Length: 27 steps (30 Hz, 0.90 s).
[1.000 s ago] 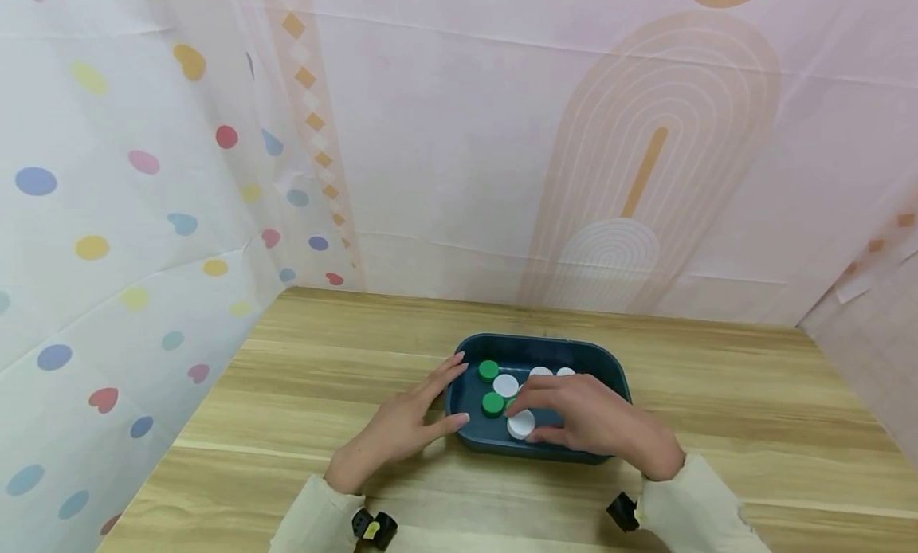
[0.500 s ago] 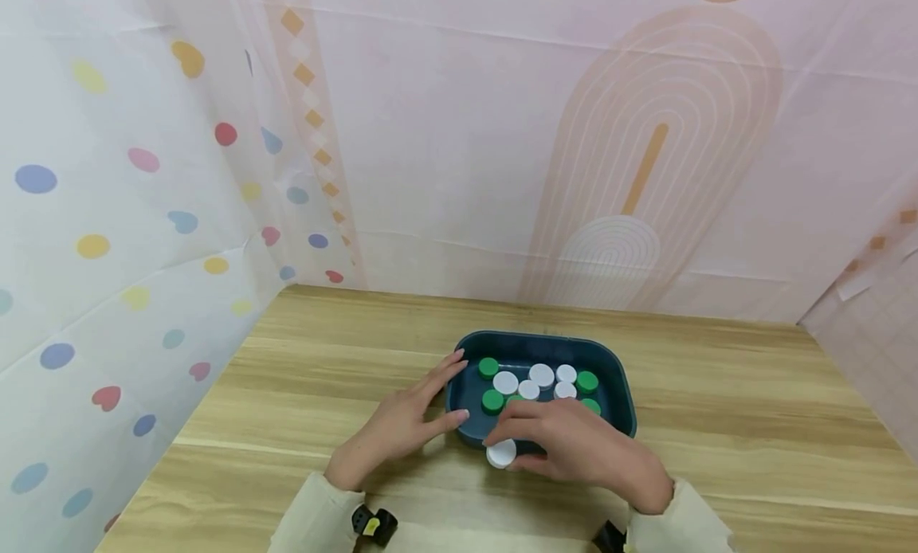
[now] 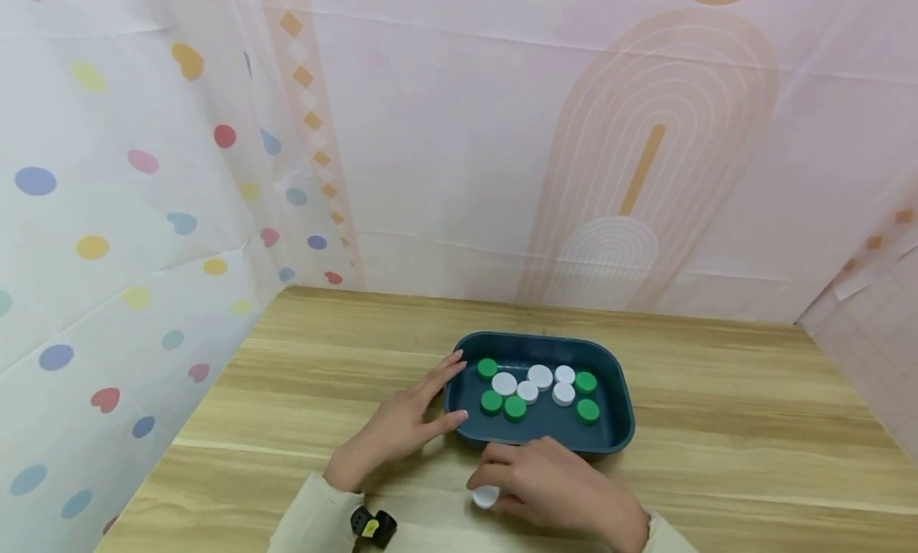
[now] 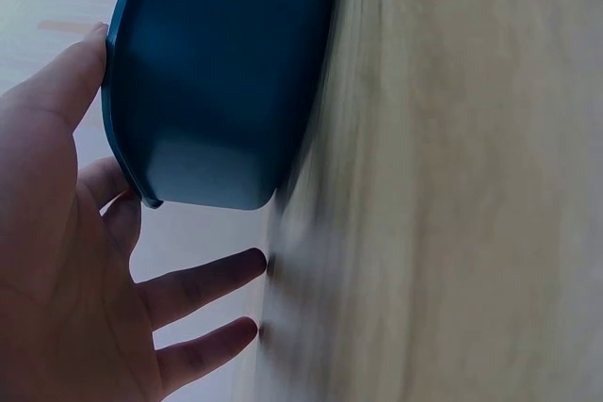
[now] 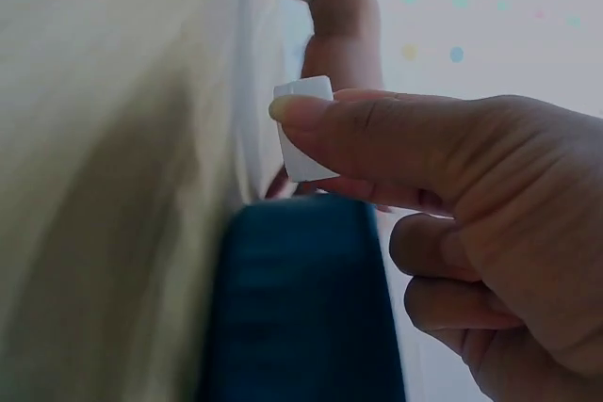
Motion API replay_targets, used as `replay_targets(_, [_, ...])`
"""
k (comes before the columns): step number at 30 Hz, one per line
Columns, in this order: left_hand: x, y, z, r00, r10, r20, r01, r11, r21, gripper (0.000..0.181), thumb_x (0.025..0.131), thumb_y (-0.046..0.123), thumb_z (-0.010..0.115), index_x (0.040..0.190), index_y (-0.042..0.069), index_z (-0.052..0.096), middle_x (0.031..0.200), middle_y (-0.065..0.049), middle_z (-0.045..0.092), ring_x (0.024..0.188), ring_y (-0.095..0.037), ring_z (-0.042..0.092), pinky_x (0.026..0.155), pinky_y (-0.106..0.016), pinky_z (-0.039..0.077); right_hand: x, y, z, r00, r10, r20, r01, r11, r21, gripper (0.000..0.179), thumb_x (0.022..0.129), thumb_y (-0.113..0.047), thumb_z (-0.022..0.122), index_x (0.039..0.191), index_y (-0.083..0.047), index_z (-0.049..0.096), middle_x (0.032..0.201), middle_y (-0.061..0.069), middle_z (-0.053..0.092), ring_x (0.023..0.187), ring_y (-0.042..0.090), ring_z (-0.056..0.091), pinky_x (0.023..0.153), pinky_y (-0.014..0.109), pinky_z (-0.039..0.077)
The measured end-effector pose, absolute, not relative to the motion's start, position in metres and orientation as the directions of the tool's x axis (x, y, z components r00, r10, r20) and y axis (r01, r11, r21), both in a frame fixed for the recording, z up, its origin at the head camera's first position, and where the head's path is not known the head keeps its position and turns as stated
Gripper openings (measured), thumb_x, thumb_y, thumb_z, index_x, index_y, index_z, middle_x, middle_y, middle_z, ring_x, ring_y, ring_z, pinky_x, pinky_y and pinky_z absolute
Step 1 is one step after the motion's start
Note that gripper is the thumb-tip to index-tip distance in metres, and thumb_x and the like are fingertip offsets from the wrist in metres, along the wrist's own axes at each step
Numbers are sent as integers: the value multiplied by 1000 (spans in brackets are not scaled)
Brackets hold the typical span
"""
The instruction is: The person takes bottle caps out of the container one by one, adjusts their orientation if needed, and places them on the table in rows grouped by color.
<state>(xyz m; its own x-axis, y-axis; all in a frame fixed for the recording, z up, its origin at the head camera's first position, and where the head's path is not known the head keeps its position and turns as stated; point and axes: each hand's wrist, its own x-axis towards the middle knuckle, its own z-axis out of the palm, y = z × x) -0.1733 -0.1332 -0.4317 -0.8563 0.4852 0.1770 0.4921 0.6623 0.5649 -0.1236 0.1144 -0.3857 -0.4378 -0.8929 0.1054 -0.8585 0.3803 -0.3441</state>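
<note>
A dark blue rectangular tray (image 3: 611, 382) sits on the table with several white and green bottle caps lying flat inside. My left hand (image 3: 402, 419) rests its thumb and long fingers against the tray's left end; the left wrist view has the lower fingers stretched down to the tabletop. In front of the tray, my right hand (image 3: 555, 489) pinches one white bottle cap (image 3: 486, 496) between thumb and fingers. The right wrist view shows this white cap (image 5: 306, 157) edge-on, with the remaining fingers curled toward the palm.
The wood-grain table (image 3: 731, 394) reaches back to a pink patterned cloth (image 3: 445, 154). Another cloth with coloured dots (image 3: 165, 218) hangs along the left side. Inside the tray, green caps (image 3: 587, 412) lie at both ends with white caps (image 3: 539, 377) mostly between them.
My right hand has drawn the white cap out of the tray, over its near rim and toward me, uncovering the caps on the right. The left hand stays put at the tray.
</note>
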Motion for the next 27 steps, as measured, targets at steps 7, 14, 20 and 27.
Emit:
replay_targets(7, [-174,-132,-432,-859,485,164,483,664,571,70,93,55,51,152,25,27,157,16,13,132,-25,41,94,-50,45,-120,110,-401,-442,-895,56,-842,393,-370,22,91,-24,68,113,-28,67,99,-21,58,67,-8,46,65,6,39])
replay_targets(14, [-173,-132,-432,-856,485,181,493,659,568,69,94,52,52,152,23,28,158,13,16,130,-28,43,93,-51,45,-121,108,-409,-454,-890,38,-837,412,-360,24,90,-23,69,114,-28,67,99,-21,59,68,-7,46,65,6,39])
replay_targets(20, [-173,-133,-431,-855,486,179,492,655,573,69,95,51,52,152,22,28,158,13,15,129,-28,45,92,-51,46,-122,107,-412,-461,-887,38,-841,423,-339,24,90,-22,69,113,-29,67,99,-21,59,67,-8,46,64,6,39])
replay_targets(27, [-173,-133,-430,-859,484,169,483,654,582,69,94,53,52,152,25,28,157,14,15,129,-28,44,91,-51,47,-123,107,-414,-466,-884,35,-840,430,-331,26,90,-22,69,114,-29,66,102,-21,60,69,-8,47,66,6,40])
